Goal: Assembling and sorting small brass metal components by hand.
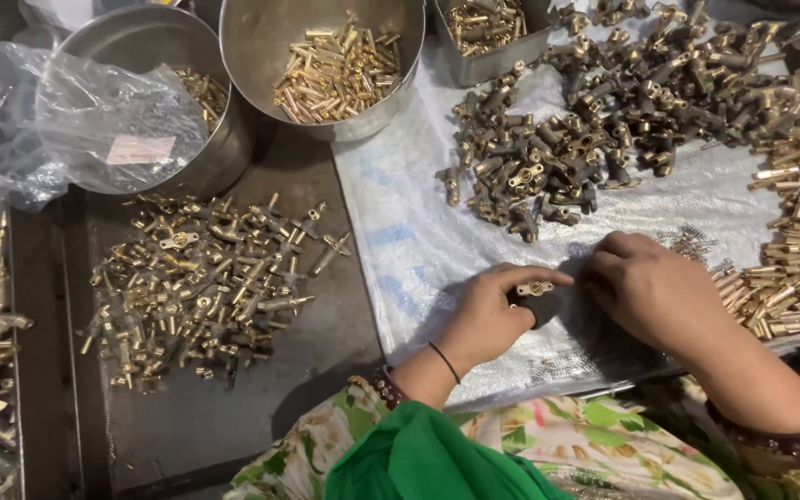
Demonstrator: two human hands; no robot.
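Your left hand (485,310) pinching a small brass fitting (534,289) between the fingertips, your right hand (650,287) curling palm-down just beside it, grip hidden, white sheet (418,250) lying under both, assembled fittings (206,287) heaping beyond your left wrist.

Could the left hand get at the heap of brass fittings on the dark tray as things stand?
Probably yes. The left hand already holds a small brass fitting, so its grip is taken, but the heap lies uncovered on the dark tray beside it, with nothing between.
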